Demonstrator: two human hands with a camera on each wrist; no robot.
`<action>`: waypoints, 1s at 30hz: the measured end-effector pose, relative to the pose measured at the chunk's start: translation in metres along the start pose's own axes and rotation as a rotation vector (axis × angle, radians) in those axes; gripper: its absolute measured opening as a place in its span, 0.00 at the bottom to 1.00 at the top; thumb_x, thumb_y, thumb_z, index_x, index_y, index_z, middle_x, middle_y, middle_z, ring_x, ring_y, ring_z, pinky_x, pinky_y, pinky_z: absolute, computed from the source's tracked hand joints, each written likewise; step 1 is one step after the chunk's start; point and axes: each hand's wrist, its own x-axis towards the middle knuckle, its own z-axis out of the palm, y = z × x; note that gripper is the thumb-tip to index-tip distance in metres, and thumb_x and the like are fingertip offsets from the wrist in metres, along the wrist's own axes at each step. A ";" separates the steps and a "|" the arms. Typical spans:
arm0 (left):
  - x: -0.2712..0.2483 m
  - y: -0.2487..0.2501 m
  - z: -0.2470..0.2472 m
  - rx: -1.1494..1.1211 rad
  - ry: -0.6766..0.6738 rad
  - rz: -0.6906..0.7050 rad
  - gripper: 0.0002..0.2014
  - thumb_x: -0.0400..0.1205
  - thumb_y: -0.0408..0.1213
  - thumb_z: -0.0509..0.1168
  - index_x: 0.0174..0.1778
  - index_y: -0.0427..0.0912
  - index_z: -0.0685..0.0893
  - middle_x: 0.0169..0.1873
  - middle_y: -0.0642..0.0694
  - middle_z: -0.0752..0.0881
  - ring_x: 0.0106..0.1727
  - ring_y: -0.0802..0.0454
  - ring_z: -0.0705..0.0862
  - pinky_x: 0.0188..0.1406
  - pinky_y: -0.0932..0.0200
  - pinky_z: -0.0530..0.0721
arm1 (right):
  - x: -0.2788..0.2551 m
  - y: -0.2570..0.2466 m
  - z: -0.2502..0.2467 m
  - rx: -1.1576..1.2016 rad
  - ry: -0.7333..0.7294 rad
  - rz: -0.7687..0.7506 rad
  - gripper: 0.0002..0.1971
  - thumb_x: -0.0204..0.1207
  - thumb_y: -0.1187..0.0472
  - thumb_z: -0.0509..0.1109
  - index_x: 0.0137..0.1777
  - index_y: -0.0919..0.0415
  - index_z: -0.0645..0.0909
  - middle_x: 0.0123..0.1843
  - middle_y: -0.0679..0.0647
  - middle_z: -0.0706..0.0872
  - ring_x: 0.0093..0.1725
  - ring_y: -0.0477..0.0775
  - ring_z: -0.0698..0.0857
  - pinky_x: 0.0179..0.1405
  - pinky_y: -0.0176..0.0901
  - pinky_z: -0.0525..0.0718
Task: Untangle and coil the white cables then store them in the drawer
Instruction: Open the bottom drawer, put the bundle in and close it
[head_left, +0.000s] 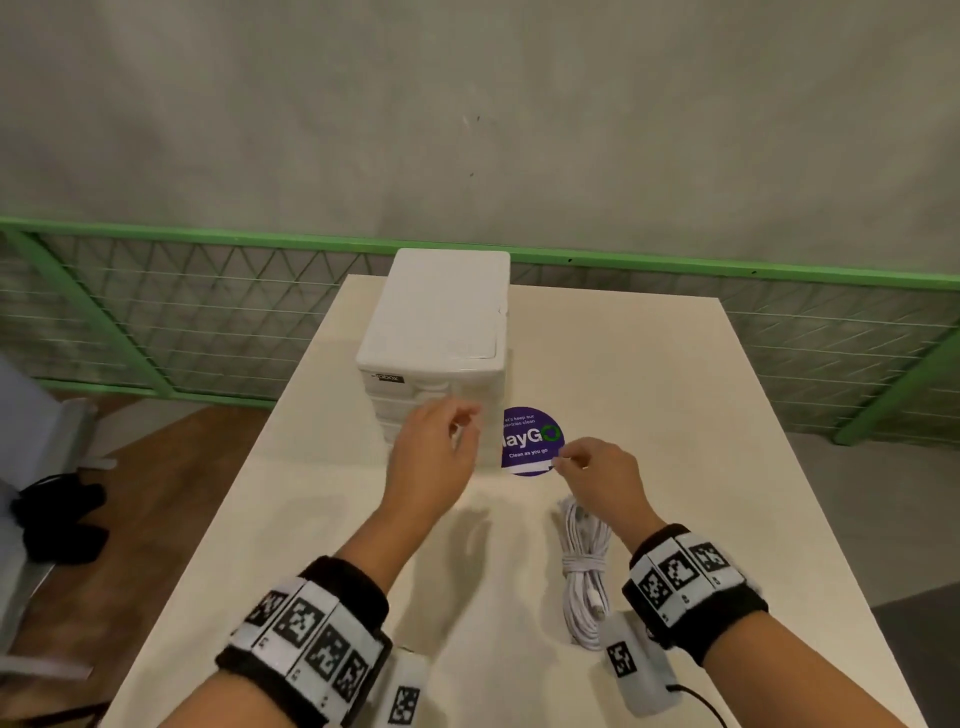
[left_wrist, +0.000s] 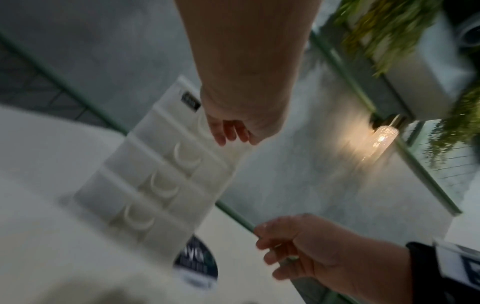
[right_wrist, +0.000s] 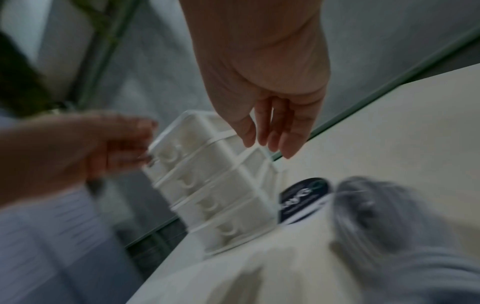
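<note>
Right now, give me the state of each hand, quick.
Left hand: open, fingers loosely curled, holding nothing, in front of the drawer unit.
Right hand: open, fingers relaxed, holding nothing, above the coiled white cable on the table.

Round purple sticker (head_left: 532, 439) on the table reads "ayGo" and "Clean as you go"; drawer unit's (head_left: 441, 332) dark label too blurred.

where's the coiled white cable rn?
Head view: coiled white cable lies on the table, right of centre, beside the right hand wrist, nearer than the purple sticker.
</note>
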 end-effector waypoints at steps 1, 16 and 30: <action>0.009 0.000 -0.013 0.050 0.109 0.081 0.11 0.80 0.38 0.63 0.56 0.42 0.85 0.48 0.49 0.85 0.52 0.51 0.79 0.54 0.69 0.72 | 0.002 -0.013 0.010 -0.027 -0.032 -0.048 0.10 0.76 0.57 0.67 0.53 0.59 0.85 0.54 0.54 0.89 0.57 0.56 0.84 0.51 0.38 0.74; 0.067 -0.068 -0.046 0.276 -0.023 0.192 0.19 0.84 0.40 0.62 0.71 0.44 0.78 0.75 0.40 0.74 0.80 0.39 0.65 0.80 0.48 0.47 | 0.024 -0.079 0.137 -0.561 -0.353 -0.198 0.18 0.78 0.69 0.54 0.67 0.66 0.72 0.65 0.64 0.81 0.63 0.64 0.81 0.59 0.51 0.80; 0.069 -0.077 -0.045 0.215 0.065 0.247 0.17 0.78 0.42 0.64 0.62 0.46 0.86 0.66 0.43 0.84 0.71 0.38 0.76 0.54 0.48 0.82 | 0.016 -0.073 0.133 -0.633 -0.333 -0.298 0.19 0.77 0.68 0.57 0.68 0.66 0.72 0.62 0.65 0.83 0.61 0.64 0.82 0.57 0.49 0.80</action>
